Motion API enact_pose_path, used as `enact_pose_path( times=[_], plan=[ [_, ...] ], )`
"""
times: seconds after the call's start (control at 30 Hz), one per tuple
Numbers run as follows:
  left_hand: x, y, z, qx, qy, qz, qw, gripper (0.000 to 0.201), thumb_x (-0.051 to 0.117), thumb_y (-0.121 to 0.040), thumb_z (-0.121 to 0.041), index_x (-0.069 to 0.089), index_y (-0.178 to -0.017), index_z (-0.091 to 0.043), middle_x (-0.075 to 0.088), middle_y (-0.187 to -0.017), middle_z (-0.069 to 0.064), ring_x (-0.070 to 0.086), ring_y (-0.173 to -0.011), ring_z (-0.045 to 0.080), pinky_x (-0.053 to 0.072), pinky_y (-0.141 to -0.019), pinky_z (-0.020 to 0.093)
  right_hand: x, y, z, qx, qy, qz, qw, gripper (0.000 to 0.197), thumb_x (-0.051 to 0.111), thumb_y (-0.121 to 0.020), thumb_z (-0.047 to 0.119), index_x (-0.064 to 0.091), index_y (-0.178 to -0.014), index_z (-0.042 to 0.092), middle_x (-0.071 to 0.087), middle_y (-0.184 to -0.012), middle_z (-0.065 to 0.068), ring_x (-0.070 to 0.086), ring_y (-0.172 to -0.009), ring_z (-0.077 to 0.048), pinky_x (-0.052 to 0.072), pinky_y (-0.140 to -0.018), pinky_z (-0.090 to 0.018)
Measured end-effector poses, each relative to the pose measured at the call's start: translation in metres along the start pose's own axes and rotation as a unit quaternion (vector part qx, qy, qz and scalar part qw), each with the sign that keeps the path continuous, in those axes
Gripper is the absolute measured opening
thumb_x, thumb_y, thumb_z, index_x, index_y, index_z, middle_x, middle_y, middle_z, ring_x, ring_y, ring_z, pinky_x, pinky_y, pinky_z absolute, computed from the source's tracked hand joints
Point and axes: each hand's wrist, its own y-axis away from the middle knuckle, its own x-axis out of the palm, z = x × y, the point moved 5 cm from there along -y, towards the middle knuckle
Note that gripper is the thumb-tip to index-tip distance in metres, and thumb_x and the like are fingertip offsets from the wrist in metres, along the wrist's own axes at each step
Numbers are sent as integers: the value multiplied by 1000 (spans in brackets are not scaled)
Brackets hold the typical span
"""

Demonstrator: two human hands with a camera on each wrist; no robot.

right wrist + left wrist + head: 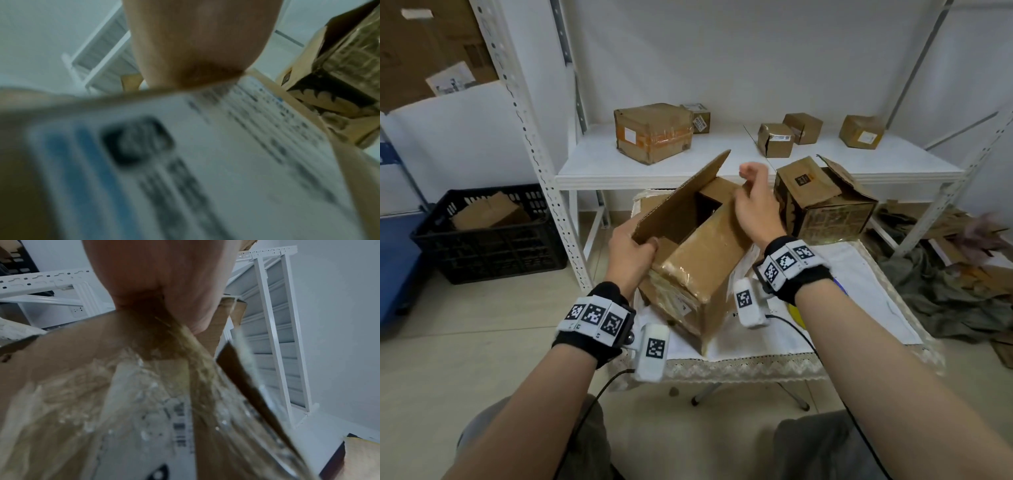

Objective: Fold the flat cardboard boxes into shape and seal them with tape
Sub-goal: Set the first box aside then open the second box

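1. The cardboard box (698,260) sat tilted on the white cloth of the small table (859,274), directly in front of the person, its open end facing away and up. It was brown, worn, wrapped in glossy old tape, with a torn white label on its near face.
2. One long flap (681,195) stood raised on the left side; the inside looked dark.
3. The left hand (631,255) gripped the box's near left corner at the base of that flap, thumb curled over the edge.
4. The right hand (753,209) held the far right flap, fingers curled over its edge; the right wrist view showed only a blurred printed label (205,154) under the palm.
5. A black-printed box (822,198) with loose flaps stood just right of the right hand, on the same table.
6. Behind, a white shelf (722,171) carried several small boxes and a larger taped box (654,132).
7. A black crate (493,233) holding cardboard sat on the floor to the left.
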Motion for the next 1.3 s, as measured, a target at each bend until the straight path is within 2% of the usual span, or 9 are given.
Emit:
enact_pose_path(
  times=[0.1, 0.23, 0.3, 0.43, 0.6, 0.77, 1.0, 1.17, 1.3],
  plan=[
    [5, 2, -3, 24, -6, 21, 999, 50, 58, -91, 7, 64, -127, -27, 67, -113, -12, 62, -118, 18, 47, -108, 47, 17, 7, -15, -43, 211, 47, 975, 52, 49, -102, 23, 32, -152, 21, 52, -146, -6, 49, -133, -26, 37, -115, -44],
    [8, 7, -14, 101, -11, 72, 992, 56, 57, -91, 3, 63, -130, -37, 55, -122, -33, 49, -126, 1, 40, -115, 42, 20, 2, -20, -43, 248, 49, 966, 64, 52, -99, 26, 25, -157, 16, 39, -153, -11, 45, -136, -32, 35, -113, -44],
    [8, 10, -17, 132, -16, 100, 986, 45, 63, -89, -30, 63, -135, -32, 56, -135, -17, 47, -126, -4, 38, -111, 28, 18, 1, -20, -36, 246, 41, 968, 74, 57, -98, 25, 18, -160, 17, 34, -151, -14, 49, -129, -34, 41, -104, -44],
    [10, 10, -18, 123, -47, 165, 977, 88, 41, -72, -93, 64, -132, -32, 50, -145, -9, 44, -130, 3, 32, -97, 19, 14, 3, -18, -35, 202, 8, 979, 90, 62, -98, 19, -1, -162, 24, 33, -146, -15, 54, -115, -32, 48, -91, -44],
    [14, 3, -15, 81, -86, 160, 980, 64, 41, -83, -75, 73, -120, -33, 51, -144, -17, 45, -129, 1, 36, -109, 32, 9, 9, -20, -74, 189, -14, 979, 54, 44, -98, 0, 54, -143, 26, 38, -137, -11, 46, -120, -26, 44, -102, -43],
    [16, 3, -26, 65, -157, 174, 970, 27, 72, -86, -51, 76, -107, -33, 50, -143, -17, 50, -126, 4, 52, -99, 35, 15, 8, -24, -57, 263, 26, 963, 39, 43, -103, 29, 58, -139, 25, 52, -133, -4, 41, -128, -26, 34, -109, -42],
    [48, 1, -63, 76, -463, 267, 842, 84, 63, -63, -89, 49, -120, -29, 54, -132, -2, 53, -110, 22, 47, -93, 40, 17, 8, -23, -34, 313, 22, 949, 38, 44, -103, 33, 55, -138, 26, 51, -140, -1, 39, -137, -27, 20, -120, -48],
    [67, 18, -54, 8, -543, 355, 760, 119, 48, -60, -99, -9, -154, -53, -18, -168, -2, -6, -152, 48, 8, -117, 71, 15, 10, -24, -38, 287, 18, 957, 36, 45, -102, 27, 56, -136, 23, 52, -141, -1, 42, -136, -26, 21, -120, -50],
    [68, 18, -51, -2, -562, 364, 743, 121, 43, -58, -101, -15, -153, -54, -28, -165, -3, -12, -151, 49, 5, -117, 73, 16, 11, -26, -53, 265, 25, 963, 36, 46, -100, 20, 57, -134, 22, 56, -139, -2, 45, -135, -24, 21, -121, -49]
  ],
)
